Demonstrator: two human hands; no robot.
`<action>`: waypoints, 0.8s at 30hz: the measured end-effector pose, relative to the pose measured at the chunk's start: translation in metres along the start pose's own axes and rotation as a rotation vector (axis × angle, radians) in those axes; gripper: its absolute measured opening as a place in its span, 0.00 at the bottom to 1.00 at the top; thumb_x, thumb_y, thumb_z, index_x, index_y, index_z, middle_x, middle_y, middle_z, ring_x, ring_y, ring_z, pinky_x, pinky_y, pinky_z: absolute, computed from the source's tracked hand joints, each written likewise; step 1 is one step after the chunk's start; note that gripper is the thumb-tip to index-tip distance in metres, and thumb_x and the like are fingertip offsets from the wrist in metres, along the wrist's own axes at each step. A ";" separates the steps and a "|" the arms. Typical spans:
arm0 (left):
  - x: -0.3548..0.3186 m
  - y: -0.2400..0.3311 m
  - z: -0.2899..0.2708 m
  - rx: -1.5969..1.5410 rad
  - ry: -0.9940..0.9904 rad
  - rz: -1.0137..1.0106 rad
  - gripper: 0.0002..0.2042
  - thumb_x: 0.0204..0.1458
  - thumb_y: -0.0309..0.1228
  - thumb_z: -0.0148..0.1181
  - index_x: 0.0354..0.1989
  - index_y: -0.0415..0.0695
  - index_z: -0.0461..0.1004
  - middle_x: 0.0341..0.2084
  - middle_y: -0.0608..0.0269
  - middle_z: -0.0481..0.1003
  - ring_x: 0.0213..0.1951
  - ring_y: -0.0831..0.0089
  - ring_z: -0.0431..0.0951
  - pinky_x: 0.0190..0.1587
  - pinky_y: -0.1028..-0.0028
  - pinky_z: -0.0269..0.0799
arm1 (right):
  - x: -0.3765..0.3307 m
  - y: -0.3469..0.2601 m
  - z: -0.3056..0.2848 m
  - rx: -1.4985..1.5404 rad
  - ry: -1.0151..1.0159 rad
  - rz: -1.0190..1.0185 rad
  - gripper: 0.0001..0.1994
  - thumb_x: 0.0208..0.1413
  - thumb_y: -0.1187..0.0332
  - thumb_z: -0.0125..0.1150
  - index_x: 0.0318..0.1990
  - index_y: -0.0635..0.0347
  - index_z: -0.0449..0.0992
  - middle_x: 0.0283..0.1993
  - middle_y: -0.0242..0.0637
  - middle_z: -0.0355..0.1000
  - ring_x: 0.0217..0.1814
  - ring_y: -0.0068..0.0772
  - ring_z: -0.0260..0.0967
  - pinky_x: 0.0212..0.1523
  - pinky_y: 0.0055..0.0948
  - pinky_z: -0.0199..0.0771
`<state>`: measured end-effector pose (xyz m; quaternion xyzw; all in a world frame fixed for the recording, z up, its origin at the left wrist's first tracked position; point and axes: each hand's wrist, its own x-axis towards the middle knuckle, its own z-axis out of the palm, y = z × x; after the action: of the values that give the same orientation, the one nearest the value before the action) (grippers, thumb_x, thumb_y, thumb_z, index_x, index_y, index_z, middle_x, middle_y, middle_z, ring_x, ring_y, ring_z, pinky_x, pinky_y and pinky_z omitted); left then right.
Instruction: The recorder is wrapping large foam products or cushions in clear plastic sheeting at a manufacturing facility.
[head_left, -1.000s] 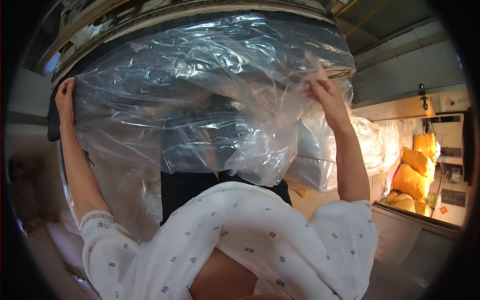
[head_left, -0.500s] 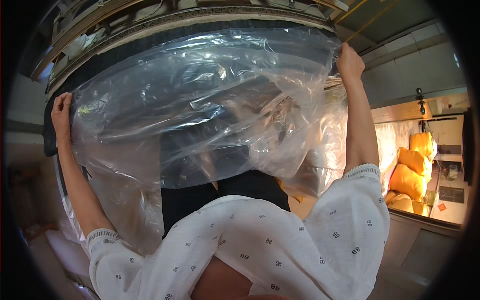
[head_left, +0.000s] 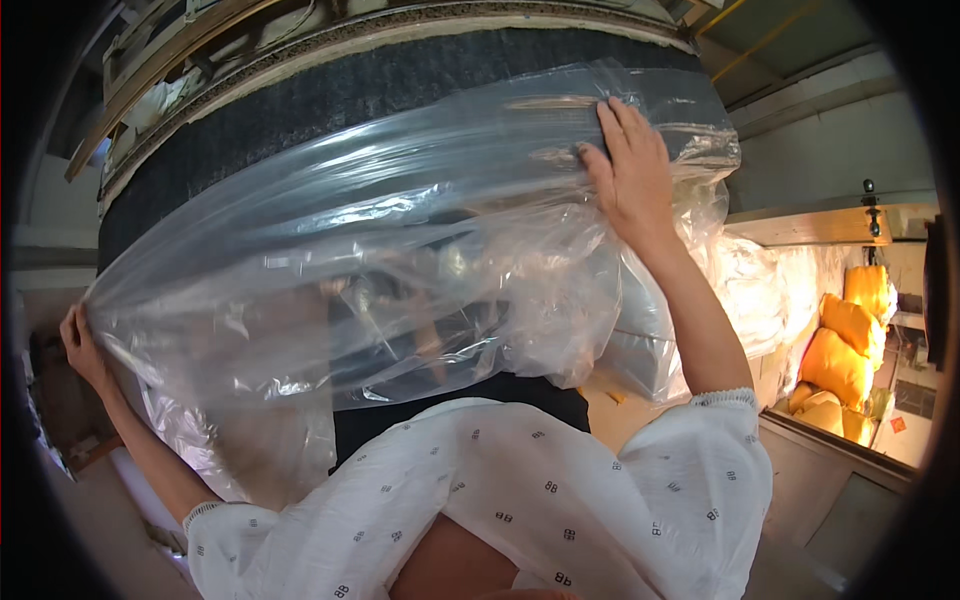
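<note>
A wide sheet of clear plastic film [head_left: 400,225] stretches across a dark, cloth-like work surface [head_left: 300,105] and hangs down over its near edge toward my lap. Out past the surface's left side, my left hand [head_left: 84,345] pinches a gathered corner of the film, pulling it into taut creases. My right hand [head_left: 635,180] lies flat on the film near the right end, fingers stretched forward and thumb apart. Under that palm the film is smoothed, while crumpled folds bunch up nearer to me.
Along the far side runs a long ledge [head_left: 400,30] with wooden bars [head_left: 170,75] above it. More crumpled clear plastic [head_left: 780,290] is heaped at the right. Beyond it, several orange sacks [head_left: 840,360] are stacked in bright light. A wooden board [head_left: 810,226] juts in at the right.
My left hand has moved down and outward, drawing the film's corner left. My right hand has let go of the far right corner and come inward to lie flat on the film.
</note>
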<state>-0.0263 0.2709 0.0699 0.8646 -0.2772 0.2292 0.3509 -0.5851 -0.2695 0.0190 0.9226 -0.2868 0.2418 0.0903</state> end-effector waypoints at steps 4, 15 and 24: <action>-0.021 0.016 -0.035 0.138 0.020 0.009 0.11 0.53 0.33 0.56 0.39 0.38 0.74 0.37 0.66 0.73 0.41 0.79 0.69 0.48 0.80 0.62 | 0.018 0.017 0.002 -0.036 0.062 0.125 0.21 0.54 0.55 0.50 0.50 0.59 0.69 0.37 0.36 0.63 0.40 0.39 0.60 0.39 0.37 0.60; -0.121 0.057 -0.106 0.253 -0.045 0.174 0.09 0.55 0.26 0.52 0.42 0.37 0.74 0.41 0.62 0.72 0.44 0.73 0.70 0.50 0.76 0.63 | 0.033 0.060 0.012 -0.012 0.108 0.071 0.13 0.50 0.59 0.56 0.42 0.51 0.74 0.32 0.32 0.64 0.35 0.37 0.63 0.34 0.38 0.61; -0.231 0.040 -0.082 -0.274 0.112 -0.631 0.13 0.54 0.32 0.54 0.45 0.38 0.70 0.43 0.59 0.70 0.46 0.69 0.70 0.51 0.71 0.66 | 0.066 0.116 0.038 0.327 -0.172 0.250 0.10 0.44 0.56 0.60 0.34 0.44 0.75 0.35 0.34 0.67 0.42 0.39 0.67 0.39 0.39 0.64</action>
<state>-0.2391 0.3809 0.0058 0.8387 -0.0046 0.1170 0.5318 -0.5889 -0.4081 0.0227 0.8994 -0.3627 0.2146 -0.1161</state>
